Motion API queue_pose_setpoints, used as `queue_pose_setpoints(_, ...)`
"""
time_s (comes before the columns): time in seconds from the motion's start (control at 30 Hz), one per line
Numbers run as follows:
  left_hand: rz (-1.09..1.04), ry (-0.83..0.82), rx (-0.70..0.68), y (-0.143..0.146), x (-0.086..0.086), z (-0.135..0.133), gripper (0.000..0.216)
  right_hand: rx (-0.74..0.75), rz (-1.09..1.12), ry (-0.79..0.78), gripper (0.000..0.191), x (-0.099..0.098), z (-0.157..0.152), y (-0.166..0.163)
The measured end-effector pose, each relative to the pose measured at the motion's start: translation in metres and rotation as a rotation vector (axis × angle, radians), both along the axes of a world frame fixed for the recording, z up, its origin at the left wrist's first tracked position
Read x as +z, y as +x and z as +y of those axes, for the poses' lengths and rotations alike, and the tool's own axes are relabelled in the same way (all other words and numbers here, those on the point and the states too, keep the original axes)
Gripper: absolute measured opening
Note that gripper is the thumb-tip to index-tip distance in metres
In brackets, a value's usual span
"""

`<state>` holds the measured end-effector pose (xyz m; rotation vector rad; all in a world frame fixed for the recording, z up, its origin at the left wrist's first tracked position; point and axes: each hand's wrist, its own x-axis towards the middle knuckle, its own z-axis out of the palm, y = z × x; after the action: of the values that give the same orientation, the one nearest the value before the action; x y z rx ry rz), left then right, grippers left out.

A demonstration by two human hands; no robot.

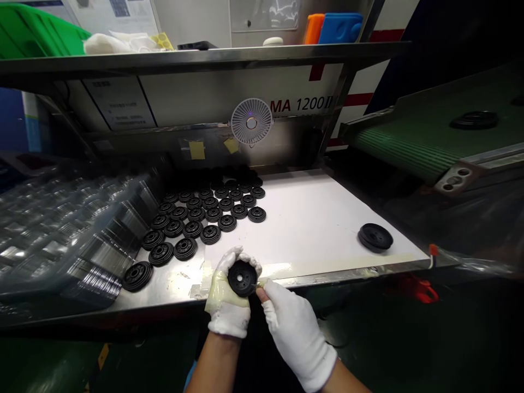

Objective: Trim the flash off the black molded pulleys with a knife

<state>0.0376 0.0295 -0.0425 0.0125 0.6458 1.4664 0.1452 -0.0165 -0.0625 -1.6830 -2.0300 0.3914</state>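
In a white glove with a yellowed palm, my left hand [226, 305] grips a black grooved pulley wheel [242, 279], its round face turned up to me just off the table's front edge. My right hand [295, 330], also gloved but with a bare thumb tip, is closed at the wheel's right rim. Something small seems pinched between its fingertips there, too small to make out. A similar pulley wheel [375, 237] lies alone on the right of the white sheet. Several rows of black wheels [210, 234] lie at the left.
Stacked clear plastic trays [88, 234] fill the table's left side. A small fan [251, 123] hangs below the overhead shelf [229, 55], which bears a green bin [39, 33]. At the right a green conveyor belt [421, 134] carries another black wheel [475, 120].
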Motion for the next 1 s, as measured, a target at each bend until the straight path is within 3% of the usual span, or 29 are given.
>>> queue_pose_setpoints(0.2, -0.117, 0.036, 0.078, 0.005, -0.003, 0.005, 0.006, 0.032, 0.026, 0.015, 0.026, 0.007, -0.004, -0.011)
queue_pose_setpoints(0.3, -0.020, 0.064, -0.014, 0.002, 0.000, -0.001, 0.024, 0.036, 0.047, 0.012, 0.025, 0.008, -0.001, -0.007)
queue_pose_setpoints(0.4, -0.012, 0.054, -0.092, -0.001, 0.003, -0.004, 0.025, 0.017, 0.048, 0.016, 0.022, 0.005, 0.000, -0.001)
queue_pose_setpoints(0.57, -0.110, 0.017, 0.022, 0.003, 0.001, 0.005, 0.007, -0.013, 0.011, 0.036, 0.027, 0.001, -0.005, -0.004)
queue_pose_setpoints(0.7, -0.129, 0.017, 0.098, 0.006, -0.002, 0.006, 0.006, 0.019, 0.012, 0.045, 0.028, 0.003, -0.005, -0.012)
queue_pose_setpoints(0.87, -0.043, 0.059, -0.077, -0.002, 0.000, -0.005, 0.031, 0.014, 0.049, 0.064, 0.025, 0.004, -0.002, -0.005)
queue_pose_setpoints(1.0, 0.004, -0.003, -0.050, -0.003, 0.002, -0.004, 0.014, -0.019, 0.040, 0.061, 0.023, -0.001, -0.003, 0.000)
